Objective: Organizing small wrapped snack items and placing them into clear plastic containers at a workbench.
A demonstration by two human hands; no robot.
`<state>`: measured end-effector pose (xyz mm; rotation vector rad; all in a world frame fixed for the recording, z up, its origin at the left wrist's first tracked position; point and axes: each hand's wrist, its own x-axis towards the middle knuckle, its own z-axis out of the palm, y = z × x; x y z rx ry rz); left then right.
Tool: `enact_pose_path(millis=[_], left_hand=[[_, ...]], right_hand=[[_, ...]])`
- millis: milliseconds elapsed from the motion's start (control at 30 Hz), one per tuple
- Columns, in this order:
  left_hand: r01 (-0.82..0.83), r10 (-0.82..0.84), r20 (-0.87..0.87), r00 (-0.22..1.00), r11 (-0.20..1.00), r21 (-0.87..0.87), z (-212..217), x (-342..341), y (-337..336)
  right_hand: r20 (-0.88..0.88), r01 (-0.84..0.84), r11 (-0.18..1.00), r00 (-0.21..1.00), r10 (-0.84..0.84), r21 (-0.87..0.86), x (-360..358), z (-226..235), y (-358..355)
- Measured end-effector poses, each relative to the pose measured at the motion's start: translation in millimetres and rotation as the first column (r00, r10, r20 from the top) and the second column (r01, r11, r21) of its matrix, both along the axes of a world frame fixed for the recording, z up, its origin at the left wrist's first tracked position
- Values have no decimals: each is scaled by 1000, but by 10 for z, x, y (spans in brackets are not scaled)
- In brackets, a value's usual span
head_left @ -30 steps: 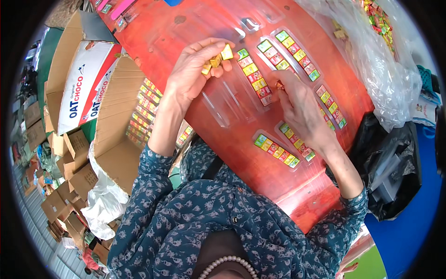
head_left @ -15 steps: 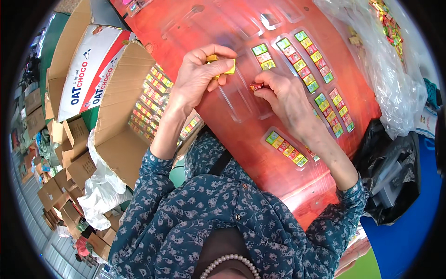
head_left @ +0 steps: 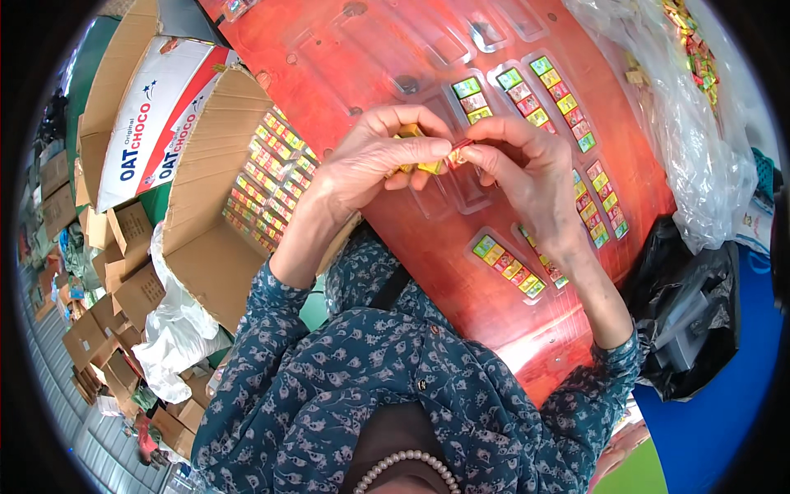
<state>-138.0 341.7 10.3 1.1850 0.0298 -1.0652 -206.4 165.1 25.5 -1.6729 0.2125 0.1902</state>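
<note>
table [head_left: 395, 49] red | sweets [head_left: 428, 165] yellow, red | sleeves [head_left: 329, 387] blue floral

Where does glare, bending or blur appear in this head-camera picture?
Head view: white glare on the glossy red table near the right hand's forearm; the brown cardboard box edges bow toward the black rim; both the left hand and small wrapped sweets look sharp.
</note>
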Motion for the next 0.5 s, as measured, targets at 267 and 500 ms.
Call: enact_pose_path(millis=[267,500], left_hand=[[-161,148,-170,974,985,-61,-141,-107,-98],[-251,250,46,967,968,11,-112,-130,-59]], right_hand=[[358,-65,903,904,233,-425,-41,23,92],[176,-7,965,983,54,-262,-31,-153,18]])
